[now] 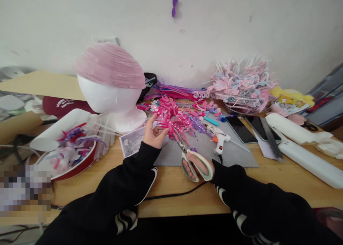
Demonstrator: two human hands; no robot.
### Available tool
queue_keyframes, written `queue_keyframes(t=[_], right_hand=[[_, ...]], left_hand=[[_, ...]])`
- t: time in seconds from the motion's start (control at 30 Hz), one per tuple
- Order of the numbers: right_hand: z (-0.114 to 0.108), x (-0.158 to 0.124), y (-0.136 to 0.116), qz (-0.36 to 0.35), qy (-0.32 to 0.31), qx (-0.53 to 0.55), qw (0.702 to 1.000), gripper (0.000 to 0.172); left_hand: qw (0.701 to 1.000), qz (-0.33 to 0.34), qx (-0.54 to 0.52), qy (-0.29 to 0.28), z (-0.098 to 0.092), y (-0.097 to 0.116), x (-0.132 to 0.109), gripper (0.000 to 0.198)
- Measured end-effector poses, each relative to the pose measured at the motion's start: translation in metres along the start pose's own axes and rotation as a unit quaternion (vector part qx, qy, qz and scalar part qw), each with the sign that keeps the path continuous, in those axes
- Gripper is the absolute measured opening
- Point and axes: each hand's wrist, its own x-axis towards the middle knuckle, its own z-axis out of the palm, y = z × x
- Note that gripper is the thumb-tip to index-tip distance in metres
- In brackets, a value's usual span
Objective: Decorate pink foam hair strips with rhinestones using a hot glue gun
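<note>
My left hand [153, 133] pinches a bright pink plastic hair piece [164, 117] at the near edge of a pile of pink and purple hair clips [187, 120]. My right hand [198, 166] is closed through the handles of white scissors [190, 155], whose blades point up toward the pink piece and look slightly parted. Both hands work over a grey mat [230, 155] on the wooden table [171, 188].
A white foam head with a pink cap [112, 84] stands at the left, beside a red-rimmed tin of scraps [70, 155]. A glue gun [219, 141], two phones [241, 129], a metal ruler [271, 138] and a heap of pink tiaras [241, 86] lie to the right.
</note>
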Motion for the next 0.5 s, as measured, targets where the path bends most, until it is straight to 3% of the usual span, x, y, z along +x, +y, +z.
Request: queue_keyframes(t=[0.5], right_hand=[[-0.0023, 0.0013, 0.0042, -0.022, 0.034, -0.042, 0.998, 0.054]], left_hand=[[1.0, 0.003, 0.004, 0.028, -0.0003, -0.0023, -0.0001, 0.066]])
